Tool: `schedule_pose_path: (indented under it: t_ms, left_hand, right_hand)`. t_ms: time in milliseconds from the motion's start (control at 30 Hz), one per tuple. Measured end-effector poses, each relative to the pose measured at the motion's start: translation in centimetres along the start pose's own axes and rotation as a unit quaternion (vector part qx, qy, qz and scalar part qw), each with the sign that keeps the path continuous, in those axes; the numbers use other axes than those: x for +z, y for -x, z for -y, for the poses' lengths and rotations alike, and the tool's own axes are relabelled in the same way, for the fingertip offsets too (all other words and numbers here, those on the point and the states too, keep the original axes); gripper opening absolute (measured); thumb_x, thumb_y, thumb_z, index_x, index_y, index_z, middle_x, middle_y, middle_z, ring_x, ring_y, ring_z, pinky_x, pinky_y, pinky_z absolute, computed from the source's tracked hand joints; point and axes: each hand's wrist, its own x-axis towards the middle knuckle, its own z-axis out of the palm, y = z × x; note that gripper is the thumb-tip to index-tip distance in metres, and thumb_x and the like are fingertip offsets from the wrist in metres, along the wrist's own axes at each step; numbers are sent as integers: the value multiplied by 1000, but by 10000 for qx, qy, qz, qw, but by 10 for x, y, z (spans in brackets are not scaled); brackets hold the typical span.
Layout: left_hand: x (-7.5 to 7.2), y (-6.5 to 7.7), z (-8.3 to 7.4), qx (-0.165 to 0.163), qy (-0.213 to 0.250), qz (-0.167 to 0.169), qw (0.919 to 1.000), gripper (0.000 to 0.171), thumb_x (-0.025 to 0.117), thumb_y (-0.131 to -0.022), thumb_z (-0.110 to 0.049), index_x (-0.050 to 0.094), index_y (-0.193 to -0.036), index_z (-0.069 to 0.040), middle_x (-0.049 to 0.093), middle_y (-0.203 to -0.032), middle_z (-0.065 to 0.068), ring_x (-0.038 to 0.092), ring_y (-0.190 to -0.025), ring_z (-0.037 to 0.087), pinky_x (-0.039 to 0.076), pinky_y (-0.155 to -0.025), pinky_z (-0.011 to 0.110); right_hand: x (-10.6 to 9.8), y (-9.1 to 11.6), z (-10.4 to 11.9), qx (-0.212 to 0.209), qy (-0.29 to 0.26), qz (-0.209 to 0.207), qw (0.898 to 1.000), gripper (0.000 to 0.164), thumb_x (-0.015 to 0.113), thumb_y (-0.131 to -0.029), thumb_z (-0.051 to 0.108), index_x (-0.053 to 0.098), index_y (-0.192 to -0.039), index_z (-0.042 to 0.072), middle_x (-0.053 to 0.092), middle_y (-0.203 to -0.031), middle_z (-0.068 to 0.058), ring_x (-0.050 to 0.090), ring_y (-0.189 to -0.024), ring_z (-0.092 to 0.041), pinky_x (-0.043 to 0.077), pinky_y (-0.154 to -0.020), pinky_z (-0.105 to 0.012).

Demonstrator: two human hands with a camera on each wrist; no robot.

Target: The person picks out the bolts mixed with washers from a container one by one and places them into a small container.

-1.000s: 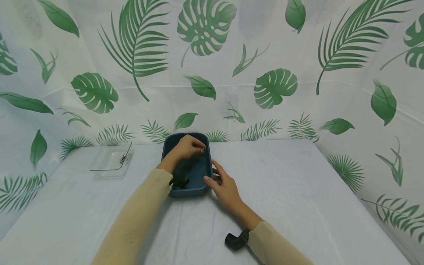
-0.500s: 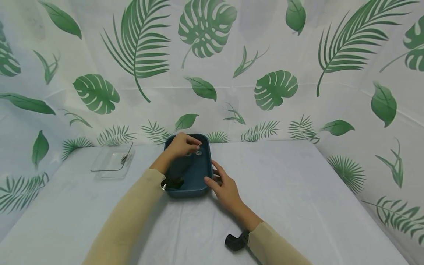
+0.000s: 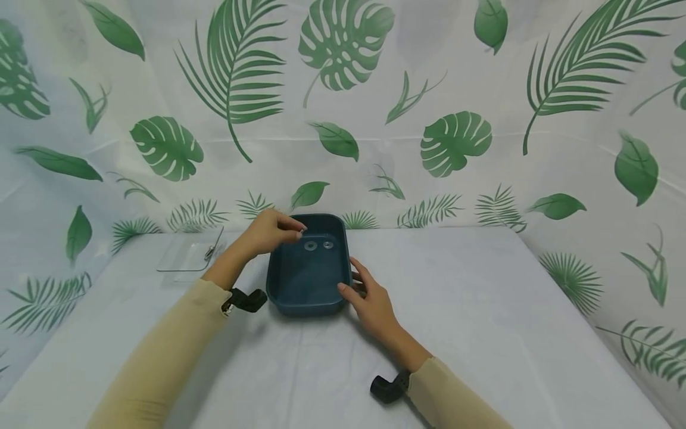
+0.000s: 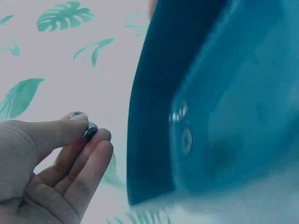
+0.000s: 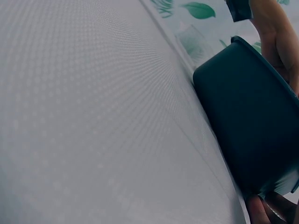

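My left hand hangs over the left rim of a dark blue tray. Between thumb and fingers it pinches a small metal ring-shaped piece, silver with a dark centre; its exact kind is unclear. Two silver washers lie side by side on the tray's floor near the far end. My right hand holds the tray's right side, thumb at the rim and fingers along the outer wall. In the right wrist view, fingertips touch the tray's lower corner.
To the left, a clear plastic box stands on the white tablecloth, with small metal pieces at its right side. A leaf-printed curtain rises behind the table. Both wrists carry black camera mounts.
My left hand has moved left from over the tray's middle to its left rim, still pinching the small metal piece. The washers in the tray have come into view. My right hand stays put.
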Motion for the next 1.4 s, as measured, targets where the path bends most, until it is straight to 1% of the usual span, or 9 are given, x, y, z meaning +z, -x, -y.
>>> schedule_pose_path:
  t_ms: [300, 400, 533, 600, 733, 933, 1100, 1267, 1400]
  left_hand:
    - [-33, 21, 16, -354, -403, -308, 9981, 32, 64, -100, -15, 69, -128, -1, 71, -124, 21, 73, -107, 34, 58, -95, 48]
    - [-44, 27, 22, -507, -482, -449, 9965, 31, 64, -100, -15, 69, -128, -1, 71, -122, 23, 73, -106, 34, 59, -93, 47]
    - [-57, 36, 31, -751, -518, -655, 9937, 32, 64, -100, -14, 69, -127, 1, 71, -122, 24, 72, -107, 36, 60, -91, 43]
    - [-63, 39, 35, -855, -537, -727, 9922, 33, 63, -100, -14, 68, -129, 2, 70, -123, 25, 71, -109, 37, 60, -92, 43]
    - [-72, 45, 44, -1060, -758, -892, 9875, 34, 60, -102, -17, 67, -131, 0, 69, -125, 25, 71, -110, 37, 58, -93, 47]
    - [-78, 49, 58, -1246, -927, -1085, 9819, 34, 58, -103, -17, 67, -129, 2, 68, -125, 27, 70, -108, 37, 59, -89, 46]
    - [-77, 50, 72, -1226, -1039, -1226, 9794, 33, 58, -102, -15, 67, -128, 3, 69, -123, 27, 71, -106, 38, 60, -83, 40]
    - [-75, 48, 87, -1372, -936, -1259, 9780, 31, 59, -102, -15, 69, -125, 2, 71, -120, 26, 70, -97, 30, 57, -74, 31]
    - [-72, 46, 92, -1428, -915, -1326, 9766, 31, 60, -101, -15, 70, -124, 3, 72, -117, 24, 70, -91, 24, 54, -68, 25]
  right_hand:
    - [-1, 1, 1, 27, -34, -11, 10000, 64, 64, -99, 38, 37, -157, 31, 62, -141, -16, 67, -120, -33, 57, -95, -49]
    - [-1, 0, 1, -13, -42, 3, 10000, 64, 64, -99, 37, 38, -157, 29, 62, -141, -16, 67, -120, -33, 57, -94, -49]
    - [0, -1, 2, -58, -42, 35, 10000, 65, 64, -99, 35, 38, -157, 28, 62, -141, -17, 67, -120, -34, 58, -93, -49]
    - [0, -1, 3, -35, -34, 44, 10000, 65, 64, -99, 36, 38, -157, 28, 62, -141, -17, 67, -120, -34, 58, -94, -48]
    - [0, -1, 3, 11, -21, 39, 10000, 65, 64, -99, 37, 37, -157, 29, 62, -141, -17, 66, -121, -34, 57, -94, -49]
    - [-1, 0, 2, 18, 2, 19, 10000, 65, 64, -99, 37, 37, -157, 29, 62, -141, -17, 66, -122, -34, 58, -93, -48]
    - [-1, 0, 0, 28, 7, 11, 10000, 65, 64, -99, 38, 37, -157, 30, 62, -142, -16, 66, -121, -33, 58, -92, -47]
    - [-1, 0, 1, 47, -18, 14, 10000, 64, 64, -99, 38, 37, -157, 31, 62, -142, -15, 66, -121, -33, 58, -93, -47]
    - [-1, 0, 1, 59, -16, 23, 10000, 64, 64, -99, 38, 37, -157, 32, 62, -142, -16, 66, -121, -33, 58, -92, -46]
